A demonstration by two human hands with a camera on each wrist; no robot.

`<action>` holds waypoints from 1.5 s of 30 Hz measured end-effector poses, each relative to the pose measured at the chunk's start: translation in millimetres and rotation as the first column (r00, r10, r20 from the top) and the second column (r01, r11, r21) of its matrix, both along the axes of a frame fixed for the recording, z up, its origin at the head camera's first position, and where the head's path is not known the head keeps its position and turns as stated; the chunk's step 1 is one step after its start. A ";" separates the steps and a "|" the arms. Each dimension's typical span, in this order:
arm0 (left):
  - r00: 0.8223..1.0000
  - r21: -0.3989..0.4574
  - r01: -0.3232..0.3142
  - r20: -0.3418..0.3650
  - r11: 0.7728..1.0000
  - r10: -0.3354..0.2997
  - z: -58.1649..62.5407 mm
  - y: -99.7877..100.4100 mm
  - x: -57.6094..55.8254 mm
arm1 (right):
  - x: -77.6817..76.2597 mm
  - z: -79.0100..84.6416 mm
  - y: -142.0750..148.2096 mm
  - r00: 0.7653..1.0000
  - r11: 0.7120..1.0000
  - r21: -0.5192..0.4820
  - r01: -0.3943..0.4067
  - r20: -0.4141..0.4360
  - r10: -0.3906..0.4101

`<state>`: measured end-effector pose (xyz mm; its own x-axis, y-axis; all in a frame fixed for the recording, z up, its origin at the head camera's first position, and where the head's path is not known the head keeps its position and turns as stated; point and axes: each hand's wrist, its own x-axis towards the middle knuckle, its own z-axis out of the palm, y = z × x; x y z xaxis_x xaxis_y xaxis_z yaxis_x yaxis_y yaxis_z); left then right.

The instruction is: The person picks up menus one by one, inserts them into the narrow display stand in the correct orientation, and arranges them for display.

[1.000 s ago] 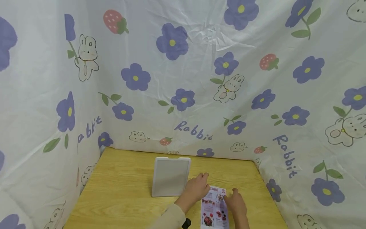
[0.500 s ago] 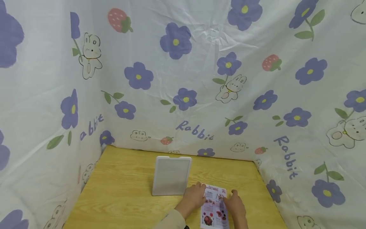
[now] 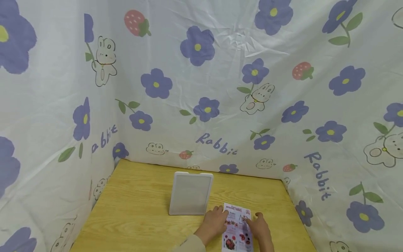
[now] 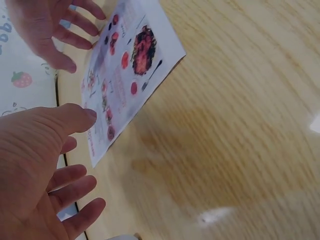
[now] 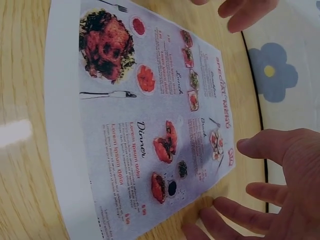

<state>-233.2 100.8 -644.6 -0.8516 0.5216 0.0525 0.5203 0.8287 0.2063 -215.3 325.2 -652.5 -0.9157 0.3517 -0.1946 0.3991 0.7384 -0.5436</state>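
A printed menu sheet [image 3: 234, 231] with food pictures lies on the wooden table, its top edge pointing away from me. At its left edge is my left hand [image 3: 214, 222], fingers loosely extended. In the left wrist view, the left thumb [image 4: 82, 119] overlaps the sheet's edge near a top corner, and the other fingers are spread beside it. My right hand [image 3: 260, 229] is at the opposite edge. The right wrist view shows its thumb [image 5: 260, 145] just past the menu's top edge [image 5: 226, 100] and its fingers spread along the side. Neither hand curls round the sheet.
A white-framed upright panel [image 3: 191, 194] with a grey face stands left of the menu, close to my left hand. White fabric [image 3: 170, 122] printed with flowers and rabbits encloses the wooden table [image 3: 135, 210] at the back and both sides.
My left hand has come down from above the panel's right side to the menu's left edge. The right hand stays by the right edge. The head view has shifted slightly.
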 end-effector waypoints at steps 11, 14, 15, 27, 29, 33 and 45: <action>0.999 0.015 0.023 0.036 1.000 -0.024 -9.0 -1.2 9.8 | -1.3 2.8 -2.4 1.000 0.998 -0.066 0.011 0.004 -0.011; 0.998 0.012 0.034 0.051 0.999 -0.034 -12.1 -2.0 10.9 | -2.2 1.7 -3.3 1.000 0.997 -0.071 0.019 0.002 -0.019; 0.998 0.010 0.036 0.054 0.999 -0.036 -12.7 -2.4 10.9 | -2.1 1.3 -3.8 1.000 0.997 -0.073 0.017 -0.004 -0.017; 0.999 0.000 0.043 -0.021 0.999 -0.043 -21.9 -2.6 11.2 | -2.1 8.2 -10.5 0.999 0.978 -0.200 0.053 0.010 -0.053; 0.999 -0.001 0.043 -0.020 0.999 -0.043 -22.5 -2.5 11.3 | -3.5 7.4 -9.9 0.998 0.971 -0.229 0.062 0.015 -0.060; 0.999 -0.007 0.044 -0.008 0.999 -0.044 -22.6 -2.3 11.3 | -2.7 9.3 -11.8 0.998 0.969 -0.239 0.067 0.020 -0.064; 0.999 -0.002 0.045 0.016 0.999 -0.045 -25.5 -2.8 10.6 | -6.5 -5.7 9.1 0.996 0.932 -0.352 0.088 0.017 -0.087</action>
<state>-222.6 98.0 -670.0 -0.8281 0.5592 0.0380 0.5535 0.8052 0.2130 -221.8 334.3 -658.3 -0.8842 0.3392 -0.3211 0.4539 0.4619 -0.7620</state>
